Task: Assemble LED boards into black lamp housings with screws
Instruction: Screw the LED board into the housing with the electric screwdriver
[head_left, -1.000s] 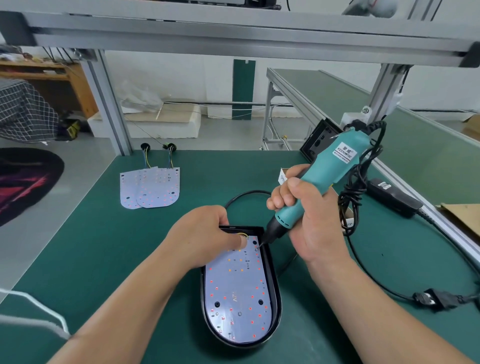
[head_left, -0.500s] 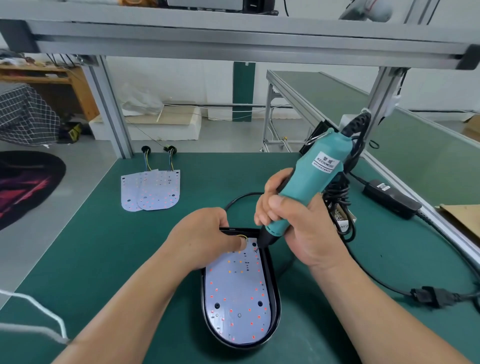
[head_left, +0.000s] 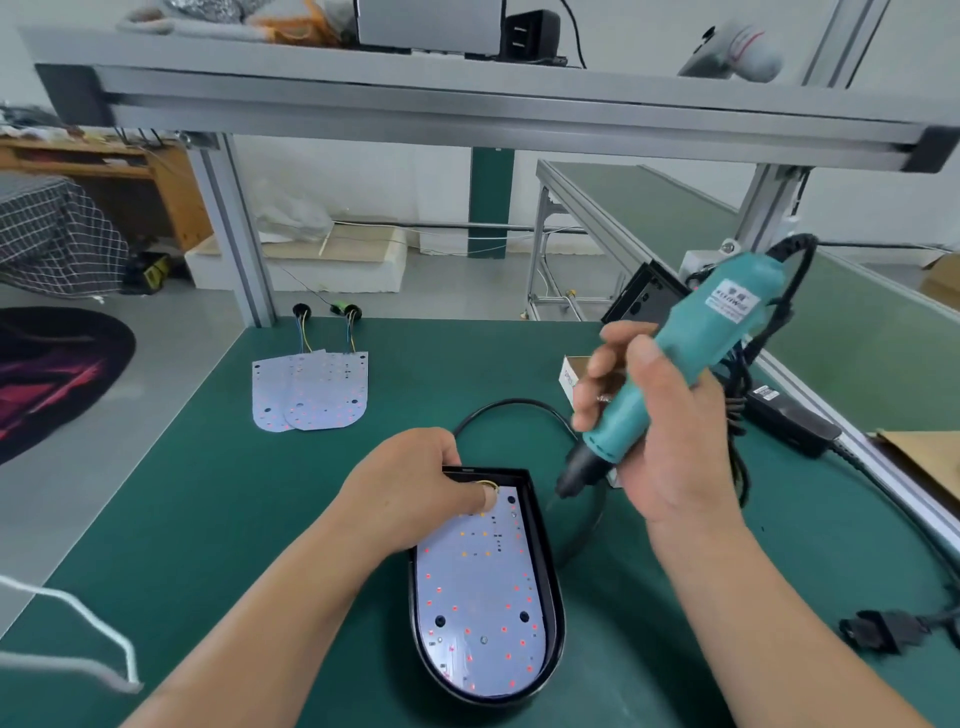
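Observation:
A black lamp housing (head_left: 552, 582) lies on the green table in front of me, with a white LED board (head_left: 480, 597) seated inside it. My left hand (head_left: 415, 491) rests on the housing's far end, its thumb pressing the board beside a small loop of yellow wire. My right hand (head_left: 660, 426) grips a teal electric screwdriver (head_left: 675, 364), tilted, its bit hanging just right of the housing's far right corner, clear of the board. Two more LED boards (head_left: 311, 389) with wired plugs lie overlapping at the far left of the table.
A black cable (head_left: 519, 405) curves behind the housing. A small white box (head_left: 569, 376) sits behind my right hand. A black power adapter (head_left: 789, 421) and a plug (head_left: 878, 631) lie at the right. An aluminium frame rail (head_left: 467, 114) crosses overhead.
My right hand has lifted the screwdriver up and to the right, so its bit has left the board's far right corner. My left hand has stayed on the board.

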